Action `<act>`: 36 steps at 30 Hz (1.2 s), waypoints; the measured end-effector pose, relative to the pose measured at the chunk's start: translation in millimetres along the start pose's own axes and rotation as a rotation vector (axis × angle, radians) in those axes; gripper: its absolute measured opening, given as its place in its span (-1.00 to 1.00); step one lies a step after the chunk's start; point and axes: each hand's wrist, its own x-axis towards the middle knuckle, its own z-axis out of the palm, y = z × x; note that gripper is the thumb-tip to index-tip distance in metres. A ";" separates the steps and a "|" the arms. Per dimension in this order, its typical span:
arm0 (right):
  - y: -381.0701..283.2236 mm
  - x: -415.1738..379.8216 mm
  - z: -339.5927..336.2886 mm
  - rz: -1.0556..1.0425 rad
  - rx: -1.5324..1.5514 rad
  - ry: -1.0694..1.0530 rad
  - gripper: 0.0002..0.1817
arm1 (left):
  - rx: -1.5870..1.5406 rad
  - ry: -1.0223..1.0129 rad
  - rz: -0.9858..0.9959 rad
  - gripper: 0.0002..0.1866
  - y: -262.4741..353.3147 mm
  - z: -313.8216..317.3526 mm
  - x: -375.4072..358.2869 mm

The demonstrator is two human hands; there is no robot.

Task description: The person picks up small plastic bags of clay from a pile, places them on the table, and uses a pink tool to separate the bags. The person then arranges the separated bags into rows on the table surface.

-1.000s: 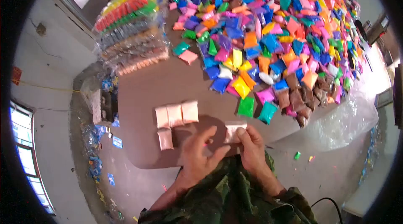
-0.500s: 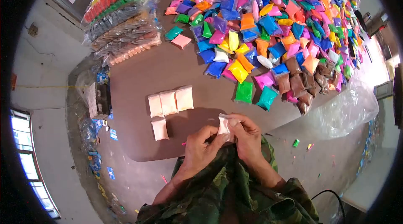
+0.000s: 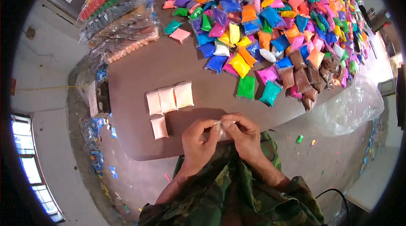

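Near the table's front edge, my left hand (image 3: 199,142) and my right hand (image 3: 245,137) pinch the top edge of one small pale packet (image 3: 225,133) between them. The fingertips nearly meet, and the hands cover part of the packet. To the left, three pale pink packets (image 3: 167,99) lie side by side on the brown table (image 3: 139,135). A fourth pale packet (image 3: 159,127) lies just below them. Beyond my hands are a green packet (image 3: 246,87) and a teal packet (image 3: 270,93).
A large heap of colourful packets (image 3: 253,27) covers the table's far and right part. Bagged rows of packets (image 3: 122,18) are stacked at the back left. Clear plastic (image 3: 347,109) hangs at the right edge. Scraps litter the floor.
Both hands have shifted their grip to the packet's top edge, with the left fingertips now beside the right ones. The packet sits lower and is more covered. The view has moved slightly.
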 end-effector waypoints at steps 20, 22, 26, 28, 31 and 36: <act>3.5 -0.4 -2.2 0.042 0.019 -0.058 -0.83 | 0.038 0.010 0.052 -0.91 -2.8 -1.0 1.0; 8.8 -0.8 -4.7 0.021 0.036 -0.055 -0.84 | 0.008 -0.001 0.048 -0.91 -2.8 -1.7 1.4; 3.2 0.3 -5.3 -0.037 -0.031 -0.071 -0.86 | -0.047 0.003 0.030 -0.92 -3.8 -2.4 3.2; 11.5 -0.6 -8.6 -0.028 -0.076 -0.073 -0.87 | -0.009 0.007 0.016 -0.92 -4.6 -3.2 4.8; 12.0 -4.7 -4.1 -0.020 -0.149 -0.007 -0.88 | 0.096 0.011 0.041 -0.91 -3.6 -3.3 4.8; 14.0 1.9 -8.3 -0.105 -0.184 -0.074 -0.86 | 0.026 0.028 -0.045 -0.89 -2.1 -2.3 3.3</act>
